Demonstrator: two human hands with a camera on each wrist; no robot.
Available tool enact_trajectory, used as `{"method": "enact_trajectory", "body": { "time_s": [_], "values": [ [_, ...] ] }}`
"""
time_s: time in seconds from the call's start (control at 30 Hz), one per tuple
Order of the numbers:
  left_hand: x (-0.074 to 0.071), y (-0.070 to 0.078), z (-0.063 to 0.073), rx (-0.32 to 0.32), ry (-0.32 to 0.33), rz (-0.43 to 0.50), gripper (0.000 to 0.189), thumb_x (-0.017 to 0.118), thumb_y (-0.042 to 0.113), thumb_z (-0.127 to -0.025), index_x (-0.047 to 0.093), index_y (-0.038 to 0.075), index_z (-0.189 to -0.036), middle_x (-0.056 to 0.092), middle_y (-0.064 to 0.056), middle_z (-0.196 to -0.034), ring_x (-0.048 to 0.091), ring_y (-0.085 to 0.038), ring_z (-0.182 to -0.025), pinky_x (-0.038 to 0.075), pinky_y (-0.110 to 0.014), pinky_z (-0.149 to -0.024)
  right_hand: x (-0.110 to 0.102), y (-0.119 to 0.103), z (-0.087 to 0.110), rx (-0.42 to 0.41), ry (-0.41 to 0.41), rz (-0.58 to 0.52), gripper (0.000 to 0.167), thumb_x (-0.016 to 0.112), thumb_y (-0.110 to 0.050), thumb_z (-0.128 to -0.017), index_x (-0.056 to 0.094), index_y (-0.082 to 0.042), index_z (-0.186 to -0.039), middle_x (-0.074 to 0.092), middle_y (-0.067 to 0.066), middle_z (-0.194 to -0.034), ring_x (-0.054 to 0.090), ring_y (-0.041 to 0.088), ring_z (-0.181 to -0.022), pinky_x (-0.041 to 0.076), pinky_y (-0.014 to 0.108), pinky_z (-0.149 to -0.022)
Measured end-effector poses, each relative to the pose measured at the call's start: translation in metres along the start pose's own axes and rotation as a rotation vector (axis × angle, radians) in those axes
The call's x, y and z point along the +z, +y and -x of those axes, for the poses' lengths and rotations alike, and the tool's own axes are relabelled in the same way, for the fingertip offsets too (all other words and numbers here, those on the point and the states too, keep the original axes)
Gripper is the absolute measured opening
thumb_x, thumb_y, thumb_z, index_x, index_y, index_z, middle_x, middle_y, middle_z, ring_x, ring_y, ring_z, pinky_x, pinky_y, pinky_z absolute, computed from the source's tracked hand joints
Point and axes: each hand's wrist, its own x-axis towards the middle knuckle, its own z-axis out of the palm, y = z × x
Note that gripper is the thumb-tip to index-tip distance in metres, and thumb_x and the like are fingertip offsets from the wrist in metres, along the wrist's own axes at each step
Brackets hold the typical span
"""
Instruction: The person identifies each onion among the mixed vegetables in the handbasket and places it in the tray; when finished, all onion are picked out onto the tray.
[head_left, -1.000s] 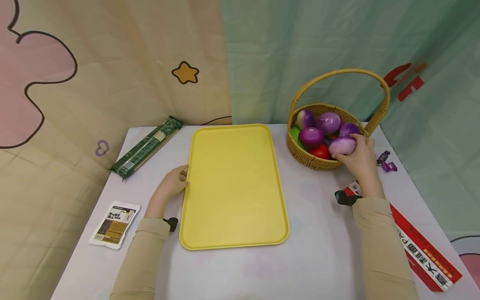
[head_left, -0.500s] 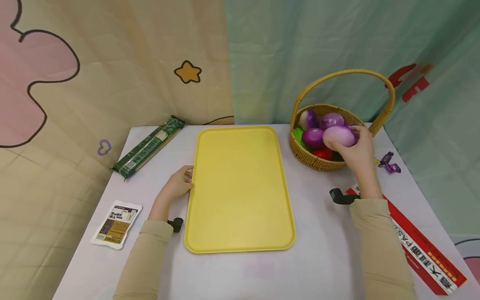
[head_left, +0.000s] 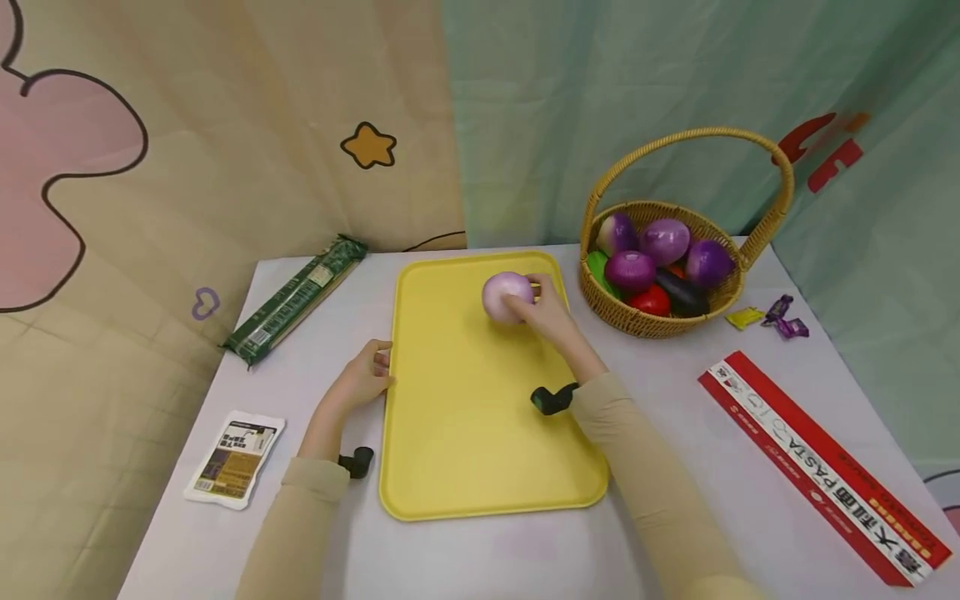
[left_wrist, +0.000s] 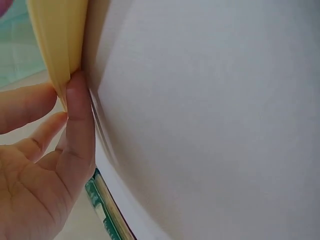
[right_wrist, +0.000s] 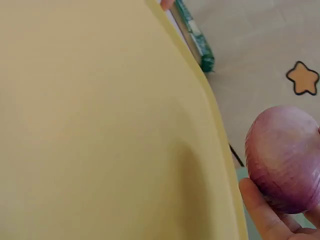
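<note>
the onion (head_left: 498, 293) is in the right hand (head_left: 551, 312), over the far right part of the yellow tray (head_left: 480, 433); from where i stand, that placing is what the move seems to turn on. the right hand comes at it from the near right side, thumb on one face and fingers on the other, gripping it. it looks roundish, so i can't pick out a firm long axis. it seems to be lifted off the surface, though i can't tell how high.

the left hand (head_left: 363, 379) is well apart from it, pinching the tray's left rim with fingers on both faces of the edge, so the right hand is plainly the nearer one.

the tray's own long axis runs near to far. its far and right rims lie near the onion, and the right sleeve (head_left: 652, 483) crosses the right one; the roomier stretch of tray spreads left and toward the near side. just right of the tray stands the wicker basket (head_left: 633, 321), likely the first thing to bump that way. the red pasta box (head_left: 825, 475) lies farther right and nearer.
</note>
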Motion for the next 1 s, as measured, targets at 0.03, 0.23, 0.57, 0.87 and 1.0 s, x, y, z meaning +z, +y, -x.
{"method": "enact_trajectory", "body": {
  "time_s": [0.03, 0.23, 0.57, 0.87, 1.0],
  "values": [
    [0.001, -0.001, 0.001, -0.006, -0.002, 0.014, 0.061, 0.058, -0.005, -0.091, 0.032, -0.006, -0.146, 0.05, -0.027, -0.123, 0.055, -0.035, -0.108, 0.054, -0.033, -0.08, 0.011, 0.001, -0.004, 0.016, -0.018, 0.001, 0.069, 0.066, -0.031, -0.092, 0.033, -0.003, -0.145, 0.044, 0.023, -0.141, 0.048, 0.035, -0.126, 0.049, 0.044, -0.101],
    [0.01, -0.001, 0.001, -0.001, 0.005, 0.087, 0.06, 0.058, -0.008, -0.09, 0.035, -0.006, -0.145, 0.051, -0.026, -0.121, 0.056, -0.032, -0.104, 0.055, -0.029, -0.075, 0.055, 0.006, -0.025, 0.044, -0.038, 0.02, 0.067, 0.068, -0.035, -0.09, 0.039, -0.001, -0.14, 0.05, 0.019, -0.138, 0.054, 0.032, -0.122, 0.051, 0.04, -0.1],
    [0.017, 0.007, -0.003, -0.023, 0.033, 0.12, 0.061, 0.058, -0.007, -0.09, 0.036, -0.002, -0.147, 0.051, -0.025, -0.124, 0.058, -0.034, -0.108, 0.057, -0.032, -0.078, 0.082, 0.015, -0.041, 0.003, -0.01, 0.024, 0.066, 0.071, -0.037, -0.09, 0.043, -0.002, -0.138, 0.054, 0.019, -0.137, 0.055, 0.032, -0.124, 0.048, 0.041, -0.104],
    [0.011, 0.0, -0.001, -0.041, 0.036, 0.194, 0.061, 0.056, -0.005, -0.093, 0.034, -0.001, -0.15, 0.048, -0.027, -0.13, 0.055, -0.038, -0.115, 0.058, -0.035, -0.083, 0.094, 0.003, -0.039, -0.005, -0.042, 0.038, 0.079, 0.071, -0.028, -0.089, 0.03, -0.002, -0.151, 0.043, 0.02, -0.148, 0.047, 0.032, -0.134, 0.044, 0.041, -0.11],
    [0.007, -0.001, -0.001, -0.053, 0.048, 0.182, 0.061, 0.056, -0.004, -0.093, 0.035, 0.0, -0.15, 0.048, -0.025, -0.13, 0.055, -0.038, -0.116, 0.058, -0.034, -0.082, 0.086, -0.004, -0.031, 0.013, -0.046, 0.071, 0.079, 0.072, -0.03, -0.088, 0.032, -0.005, -0.151, 0.039, 0.018, -0.151, 0.043, 0.032, -0.138, 0.041, 0.043, -0.112]
  ]
}}
